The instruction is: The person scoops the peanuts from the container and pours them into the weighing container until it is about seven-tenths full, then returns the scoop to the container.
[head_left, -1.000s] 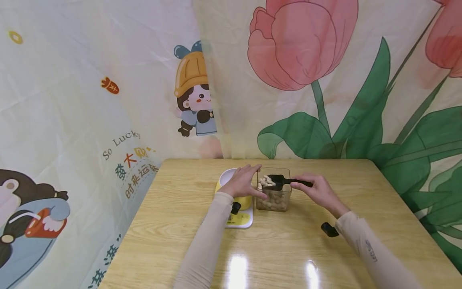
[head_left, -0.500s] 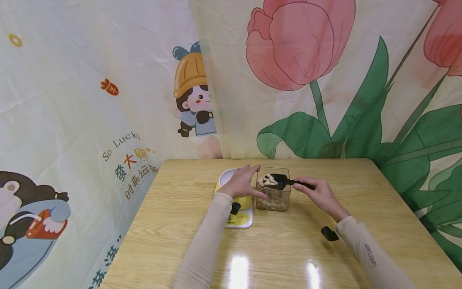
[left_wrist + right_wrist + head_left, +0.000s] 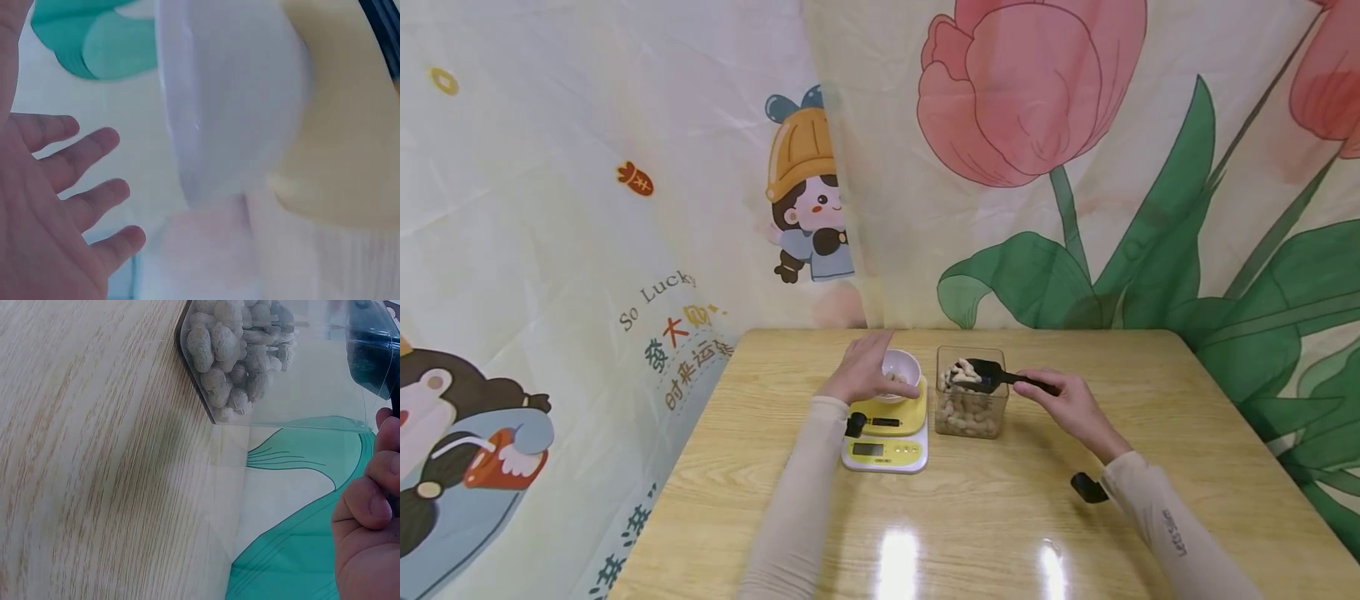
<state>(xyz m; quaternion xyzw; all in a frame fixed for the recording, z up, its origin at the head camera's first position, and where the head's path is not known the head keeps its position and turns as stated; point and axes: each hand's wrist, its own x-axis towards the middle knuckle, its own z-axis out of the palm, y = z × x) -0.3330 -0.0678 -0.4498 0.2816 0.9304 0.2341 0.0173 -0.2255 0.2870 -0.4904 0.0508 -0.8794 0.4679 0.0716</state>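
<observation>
My right hand (image 3: 1072, 407) grips the handle of a black scoop (image 3: 988, 375). Peanuts (image 3: 962, 372) lie in the scoop, which is over the top of a clear square container (image 3: 1004, 417) partly filled with more peanuts (image 3: 228, 350). Spread fingers and a raised thumb show on my left hand (image 3: 861, 368), beside a white bowl (image 3: 911, 362). A gap separates those fingers from the bowl in the left wrist view. The bowl stands on a yellow and white kitchen scale (image 3: 891, 457) and has some peanuts inside. My left hand hides part of the bowl and scale.
The container stands just right of the scale on a wooden table (image 3: 985, 517). Behind the table hangs a printed cloth (image 3: 895, 208) with tulips and cartoon figures. Black camera mounts (image 3: 1087, 487) stick out at both wrists.
My left hand has moved left from the container's rim to the bowl, uncovering the scale's display. The right hand and the loaded scoop have shifted slightly right.
</observation>
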